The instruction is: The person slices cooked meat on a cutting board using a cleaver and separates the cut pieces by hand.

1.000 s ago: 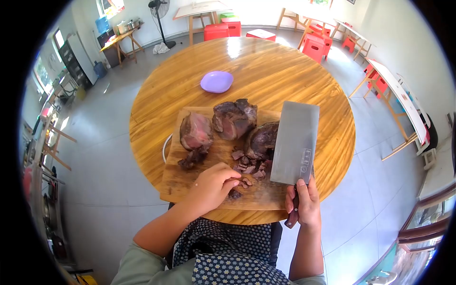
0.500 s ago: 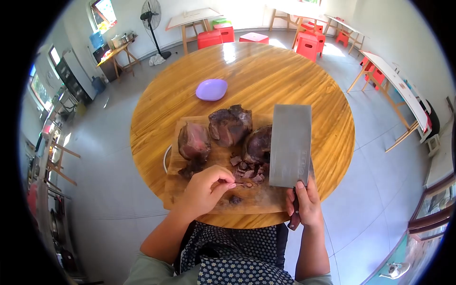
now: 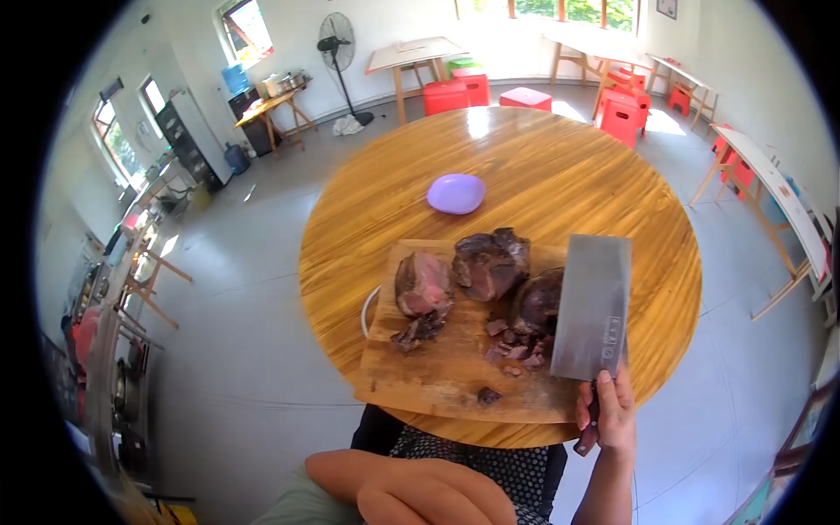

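My right hand point(image 3: 612, 409) grips the dark handle of a wide cleaver point(image 3: 595, 306), its blade standing upright over the right part of the wooden board point(image 3: 437, 381). Close to the camera at the bottom edge is my left hand point(image 3: 437, 497), its fingers curled and their tips out of sight. Three large pieces of dark meat lie on the board: one at left point(image 3: 424, 284), one in the middle point(image 3: 492, 265) and one at right point(image 3: 535, 302), partly behind the blade. Small cut pieces point(image 3: 516, 348) lie below them, and a dark bit point(image 3: 488, 396) sits nearer the front edge.
A purple plate point(image 3: 456, 193) sits on the round wooden table point(image 3: 560, 175) beyond the board. A white loop point(image 3: 367, 311) shows at the board's left. Farther off are a standing fan point(image 3: 337, 61), red stools point(image 3: 619, 118) and side tables point(image 3: 774, 188).
My left hand has left the small meat pieces and come back toward the camera. The view has shifted, so the table sits lower and farther right. My right hand still holds the cleaver.
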A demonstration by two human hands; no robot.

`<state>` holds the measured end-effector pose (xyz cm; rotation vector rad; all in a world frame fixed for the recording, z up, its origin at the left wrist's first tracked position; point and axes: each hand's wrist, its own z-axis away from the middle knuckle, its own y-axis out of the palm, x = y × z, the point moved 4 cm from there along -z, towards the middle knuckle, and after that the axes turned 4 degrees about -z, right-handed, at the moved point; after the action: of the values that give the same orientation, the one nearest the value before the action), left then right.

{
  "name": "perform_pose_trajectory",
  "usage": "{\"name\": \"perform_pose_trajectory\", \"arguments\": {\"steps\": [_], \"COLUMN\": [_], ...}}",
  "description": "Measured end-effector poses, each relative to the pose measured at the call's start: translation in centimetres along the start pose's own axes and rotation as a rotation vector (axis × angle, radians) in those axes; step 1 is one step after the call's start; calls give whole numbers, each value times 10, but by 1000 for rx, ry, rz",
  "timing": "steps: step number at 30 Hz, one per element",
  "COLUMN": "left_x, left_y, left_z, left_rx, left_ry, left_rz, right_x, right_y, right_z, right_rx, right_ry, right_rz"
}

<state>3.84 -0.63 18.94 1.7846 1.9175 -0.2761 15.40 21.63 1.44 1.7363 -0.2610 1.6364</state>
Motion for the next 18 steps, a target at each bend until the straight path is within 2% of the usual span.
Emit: {"name": "perform_pose_trajectory", "arguments": {"steps": [4, 6, 8, 10, 12, 13, 15, 18], "left_x": [0, 13, 33, 45, 73, 79, 89, 105], "left_y": [-6, -22, -34, -50, -77, -78, -82, -87], "left_z": [-5, 11, 26, 41, 71, 73, 74, 66], "left_rx": [47, 223, 142, -51, -117, -112, -3, 111], "left_ry": [16, -92, -257, -569, -634, -638, -713, -714], "left_rz": [98, -106, -244, -772, -974, -950, -1113, -1152], "right_x": [0, -1, 5, 4, 5, 6, 7, 10], "right_y": [0, -1, 2, -2, -2, 0, -2, 2], "right_z": [1, 1, 2, 1, 1, 0, 1, -2], "right_rx": [3, 3, 17, 32, 28, 29, 28, 104], "right_ry": [-12, -10, 11, 23, 28, 37, 57, -5], "right_rz": [-18, -3, -40, 8, 30, 18, 14, 4]}}
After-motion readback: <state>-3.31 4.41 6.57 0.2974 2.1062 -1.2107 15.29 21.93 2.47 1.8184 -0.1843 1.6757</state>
